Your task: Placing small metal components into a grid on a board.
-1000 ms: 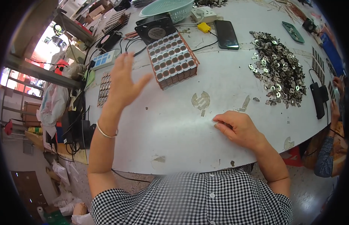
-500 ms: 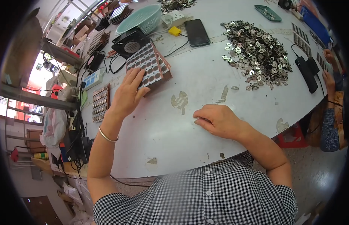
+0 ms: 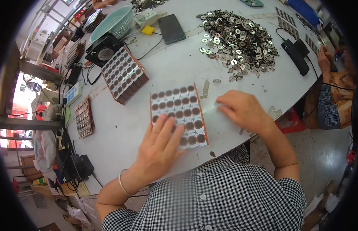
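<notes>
On the near middle of the table point(image 3: 121, 154), a white panel point(image 3: 179, 103) with rows of round dark spots and orange-brown side edges lies in front of you. Your left hand point(image 3: 159, 152) is over its near left part, palm down, the fingers stretched out and slightly parted; with the blur, you cannot tell whether they press on it. Your right hand point(image 3: 242, 109) is to the right of the panel and apart from it, its fingers curled in and the thumb close under the forefinger; whether anything is pinched there, you cannot tell.

Farther off and to the left of the panel, you have a stack of similar panels point(image 3: 124, 73), with a black fan point(image 3: 105, 53) just beyond it. Nearer your left edge lies a smaller panel point(image 3: 84, 120) set with shiny pieces. A pale green basket point(image 3: 114, 26) stands past the fan, and a dark phone point(image 3: 172, 29) lies to its right. On the far right spreads a heap of small metal pieces point(image 3: 242, 44).
</notes>
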